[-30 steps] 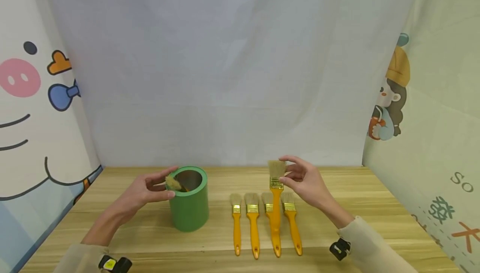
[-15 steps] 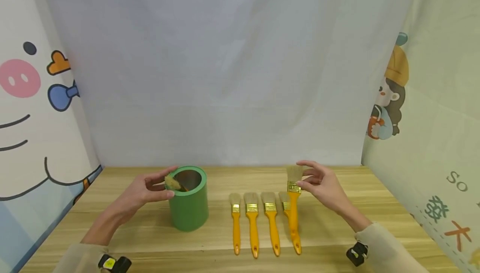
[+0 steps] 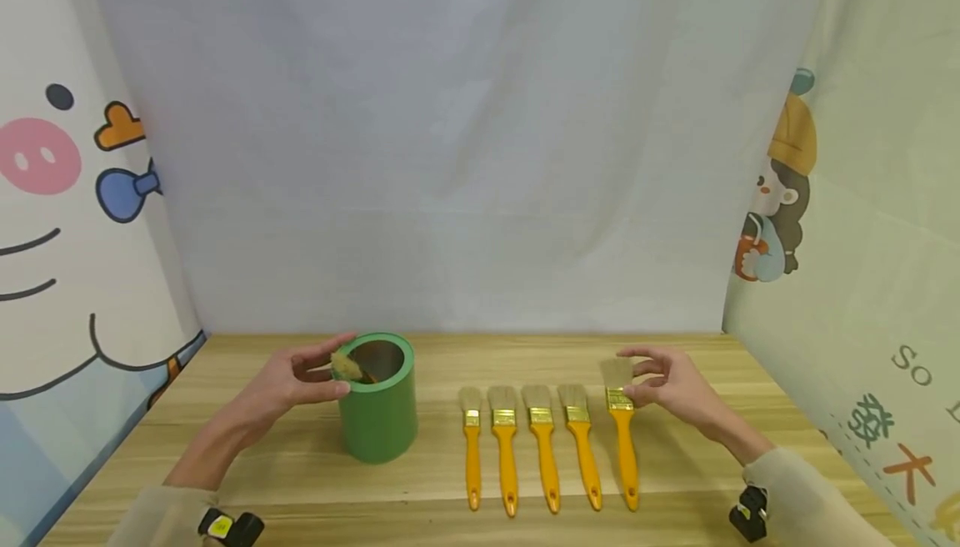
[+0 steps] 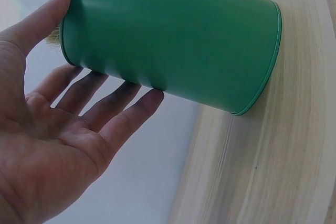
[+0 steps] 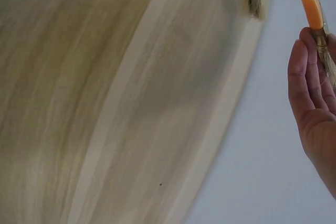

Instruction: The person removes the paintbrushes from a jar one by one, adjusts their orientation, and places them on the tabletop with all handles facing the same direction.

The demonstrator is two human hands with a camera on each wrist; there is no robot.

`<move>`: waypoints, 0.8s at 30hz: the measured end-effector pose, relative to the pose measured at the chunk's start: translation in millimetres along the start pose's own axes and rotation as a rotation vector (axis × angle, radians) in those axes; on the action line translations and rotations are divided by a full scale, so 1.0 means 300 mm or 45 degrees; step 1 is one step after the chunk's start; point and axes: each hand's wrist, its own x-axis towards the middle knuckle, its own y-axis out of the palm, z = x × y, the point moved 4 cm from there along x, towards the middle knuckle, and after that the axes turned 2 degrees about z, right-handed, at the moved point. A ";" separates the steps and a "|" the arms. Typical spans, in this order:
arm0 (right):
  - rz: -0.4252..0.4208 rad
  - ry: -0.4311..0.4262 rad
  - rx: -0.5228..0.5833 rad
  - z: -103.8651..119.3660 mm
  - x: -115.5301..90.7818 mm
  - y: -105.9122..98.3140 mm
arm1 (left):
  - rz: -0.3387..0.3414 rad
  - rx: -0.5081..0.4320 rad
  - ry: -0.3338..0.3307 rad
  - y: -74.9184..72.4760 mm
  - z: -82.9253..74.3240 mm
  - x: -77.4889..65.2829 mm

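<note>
A green cylindrical can (image 3: 378,424) stands upright at the left of the table. My left hand (image 3: 287,382) holds it near the rim; in the left wrist view the thumb lies at the rim and the fingertips touch the side. Bristles of a paintbrush (image 3: 344,366) stick out over the rim; its lower part is hidden inside. My right hand (image 3: 671,387) pinches another paintbrush (image 3: 624,447), orange-handled, around its metal ferrule. That brush is at the right end of a row, bristles away from me. Whether its handle touches the table I cannot tell.
Several orange-handled paintbrushes lie side by side, among them a narrow one (image 3: 472,455) at the left and a wider one (image 3: 583,447) nearest my right hand. The wooden table (image 3: 300,505) ends at a pale curtain (image 3: 465,155). Printed cloths hang at both sides.
My right hand has carried its paintbrush to the right and lowered it beside the row, past the brush it was hovering over. The left hand and can have stayed in place.
</note>
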 end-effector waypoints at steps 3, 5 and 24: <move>0.042 0.037 0.016 -0.031 0.004 -0.004 | 0.005 -0.010 0.001 0.001 0.004 0.002; 0.067 0.048 0.012 -0.049 0.009 -0.004 | 0.003 -0.008 0.000 0.000 0.006 0.003; 0.136 0.110 -0.124 -0.145 0.051 0.029 | 0.035 -0.045 0.038 0.009 -0.002 0.003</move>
